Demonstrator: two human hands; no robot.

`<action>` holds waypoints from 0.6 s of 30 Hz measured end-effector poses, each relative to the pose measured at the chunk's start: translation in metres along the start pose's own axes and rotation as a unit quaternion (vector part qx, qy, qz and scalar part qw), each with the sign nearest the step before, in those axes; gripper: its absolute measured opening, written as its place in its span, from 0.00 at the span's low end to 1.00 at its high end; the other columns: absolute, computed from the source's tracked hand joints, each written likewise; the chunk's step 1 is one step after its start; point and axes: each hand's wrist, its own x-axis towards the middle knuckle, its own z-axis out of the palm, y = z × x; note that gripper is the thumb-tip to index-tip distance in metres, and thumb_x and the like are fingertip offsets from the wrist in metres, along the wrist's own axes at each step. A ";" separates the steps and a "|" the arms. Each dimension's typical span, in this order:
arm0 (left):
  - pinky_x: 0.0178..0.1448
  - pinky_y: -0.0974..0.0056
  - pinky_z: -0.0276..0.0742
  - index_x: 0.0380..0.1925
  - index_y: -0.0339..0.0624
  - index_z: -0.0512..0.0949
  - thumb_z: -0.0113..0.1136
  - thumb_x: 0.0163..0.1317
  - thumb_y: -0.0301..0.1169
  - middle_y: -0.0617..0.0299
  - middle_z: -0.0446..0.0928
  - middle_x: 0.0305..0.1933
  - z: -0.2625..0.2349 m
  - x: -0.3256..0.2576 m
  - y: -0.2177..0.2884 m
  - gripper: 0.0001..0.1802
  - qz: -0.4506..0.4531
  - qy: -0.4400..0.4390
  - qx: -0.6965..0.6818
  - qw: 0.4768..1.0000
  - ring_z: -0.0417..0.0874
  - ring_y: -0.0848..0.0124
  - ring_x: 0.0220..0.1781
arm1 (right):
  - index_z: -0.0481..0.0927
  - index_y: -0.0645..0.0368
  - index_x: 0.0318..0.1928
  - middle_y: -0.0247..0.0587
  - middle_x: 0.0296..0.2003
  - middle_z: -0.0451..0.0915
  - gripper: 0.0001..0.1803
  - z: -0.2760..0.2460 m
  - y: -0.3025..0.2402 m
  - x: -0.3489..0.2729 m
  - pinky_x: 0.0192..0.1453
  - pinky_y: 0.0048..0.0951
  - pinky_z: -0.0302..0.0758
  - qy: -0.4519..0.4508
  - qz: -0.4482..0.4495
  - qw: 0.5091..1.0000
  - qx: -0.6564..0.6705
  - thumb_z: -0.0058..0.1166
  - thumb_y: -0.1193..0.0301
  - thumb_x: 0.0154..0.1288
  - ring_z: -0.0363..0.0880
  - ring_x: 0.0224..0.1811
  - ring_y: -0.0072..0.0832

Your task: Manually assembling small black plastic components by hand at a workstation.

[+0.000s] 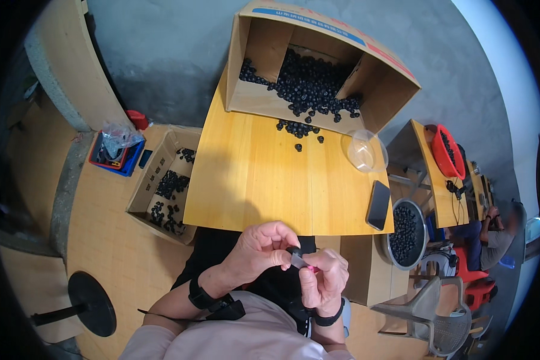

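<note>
Just off the near edge of the table (252, 198), my left hand (259, 247) pinches a small black round part (293, 249) between thumb and fingers. Close against it, my right hand (325, 277) is closed on a small tool with a flat grey blade (298, 261) and a bit of pink (311, 269) at its grip; the blade meets or nearly meets the part. On the tabletop lie several loose black parts (297, 128), spilling from a cardboard box (252, 99) on its side, which holds a heap of the same parts (312, 78).
A clear plastic tub (361, 151) and a phone (377, 205) lie at the table's right. Below left stands an open carton (144, 195) with black parts; right, a metal basin (423, 240) full of them. A plastic chair (420, 309) and a seated person (497, 243) are farther right.
</note>
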 end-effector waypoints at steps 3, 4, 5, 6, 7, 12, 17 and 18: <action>0.32 0.77 0.71 0.32 0.35 0.74 0.65 0.52 0.29 0.64 0.75 0.28 0.001 -0.001 0.002 0.12 0.002 0.000 0.017 1.000 0.74 0.79 0.26 | 0.72 0.62 0.32 0.40 0.19 0.74 0.06 0.000 0.001 -0.001 0.20 0.28 0.63 -0.001 -0.005 1.000 -0.007 0.55 0.76 0.52 0.68 0.14 0.32; 0.32 0.77 0.71 0.32 0.35 0.74 0.64 0.53 0.28 0.63 0.75 0.28 0.002 -0.001 0.002 0.11 0.005 0.002 0.026 1.000 0.74 0.79 0.26 | 0.72 0.62 0.31 0.41 0.19 0.74 0.06 0.000 0.002 -0.002 0.19 0.28 0.63 0.000 -0.007 1.000 -0.005 0.55 0.76 0.52 0.68 0.14 0.32; 0.32 0.77 0.71 0.32 0.35 0.74 0.64 0.53 0.28 0.63 0.75 0.28 0.002 -0.001 0.003 0.11 0.004 0.002 0.026 1.000 0.74 0.79 0.26 | 0.72 0.62 0.31 0.41 0.19 0.74 0.06 0.000 0.003 -0.002 0.19 0.28 0.63 0.001 -0.007 1.000 -0.005 0.55 0.76 0.52 0.68 0.14 0.32; 0.32 0.77 0.71 0.31 0.35 0.74 0.64 0.53 0.28 0.63 0.75 0.28 0.002 -0.002 0.003 0.10 0.006 0.006 0.034 0.999 0.74 0.79 0.26 | 0.73 0.62 0.31 0.41 0.19 0.74 0.06 0.000 0.003 -0.002 0.19 0.28 0.63 0.000 -0.009 1.000 -0.004 0.55 0.76 0.52 0.68 0.14 0.32; 0.31 0.77 0.71 0.31 0.34 0.74 0.63 0.54 0.27 0.63 0.75 0.28 0.002 -0.003 0.004 0.09 0.008 0.010 0.043 0.999 0.75 0.79 0.26 | 0.73 0.62 0.30 0.41 0.18 0.74 0.06 0.000 0.003 -0.002 0.19 0.28 0.63 -0.001 -0.011 1.000 -0.003 0.55 0.76 0.52 0.68 0.13 0.32; 0.31 0.77 0.71 0.31 0.34 0.75 0.64 0.53 0.27 0.62 0.76 0.29 0.003 -0.003 0.005 0.09 0.015 0.003 0.028 1.000 0.75 0.79 0.26 | 0.73 0.63 0.29 0.41 0.18 0.74 0.05 0.000 0.001 0.001 0.18 0.27 0.62 0.003 -0.012 1.000 0.013 0.55 0.76 0.52 0.68 0.13 0.32; 0.30 0.76 0.71 0.31 0.34 0.75 0.64 0.53 0.27 0.62 0.76 0.29 0.002 -0.003 0.006 0.10 0.018 0.001 0.026 0.999 0.75 0.79 0.26 | 0.73 0.63 0.29 0.41 0.17 0.74 0.05 0.000 0.002 0.000 0.18 0.27 0.63 0.003 -0.018 1.000 0.009 0.54 0.76 0.52 0.68 0.13 0.32; 0.30 0.76 0.71 0.30 0.34 0.75 0.64 0.53 0.27 0.61 0.76 0.28 0.003 -0.003 0.006 0.09 0.018 0.003 0.032 0.999 0.75 0.79 0.26 | 0.73 0.63 0.29 0.42 0.17 0.74 0.05 0.000 0.001 0.000 0.18 0.27 0.63 -0.003 -0.011 1.000 0.017 0.55 0.76 0.52 0.69 0.13 0.33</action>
